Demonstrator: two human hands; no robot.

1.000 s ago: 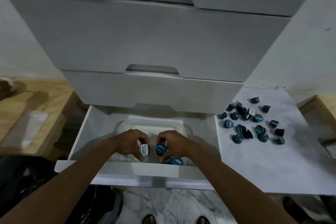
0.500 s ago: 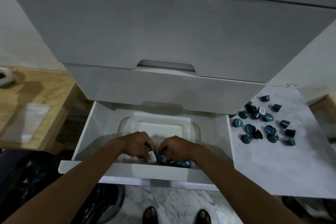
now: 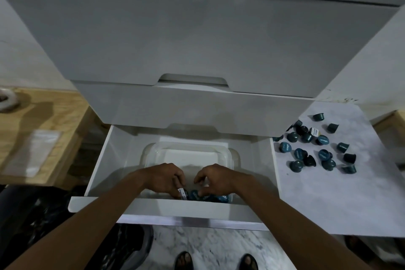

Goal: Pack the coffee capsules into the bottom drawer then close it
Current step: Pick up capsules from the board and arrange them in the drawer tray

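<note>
So, the white bottom drawer (image 3: 103, 173) of the pale grey drawer unit (image 3: 197, 39) stands pulled out toward the person; inside it sits a clear rectangular plastic tub (image 3: 190, 149), its near end hidden behind the drawer's front panel. Both hands are down in the near end of that tub, close together but apart; the left hand (image 3: 163, 178) has its fingers curled and pinches a small white-lidded capsule (image 3: 181, 192) between thumb and fingertips, the lid tilted toward the right. The right hand (image 3: 217, 180) is curled too, thumb and forefinger bent down onto the teal capsules in the tub (image 3: 217, 198); whether it actually grips one I cannot tell, since the fingertips cover the spot. Those capsules lie bunched against the tub's near wall, just beside the white-lidded one. The greater share of the coffee, a loose scatter of teal and dark capsules (image 3: 315, 149), lies outside the drawer on a white sheet (image 3: 328, 199) to its right; some stand upright, some lie tipped on their sides, and one shows a white lid. To the left is a light wooden surface (image 3: 54, 116) bearing a flat clear plastic bag (image 3: 32, 153) and, at the frame edge, part of a roll of tape (image 3: 6, 99); below the drawer lies grey-veined marble floor (image 3: 208, 243), with two sandalled feet (image 3: 184, 258) on it.
</note>
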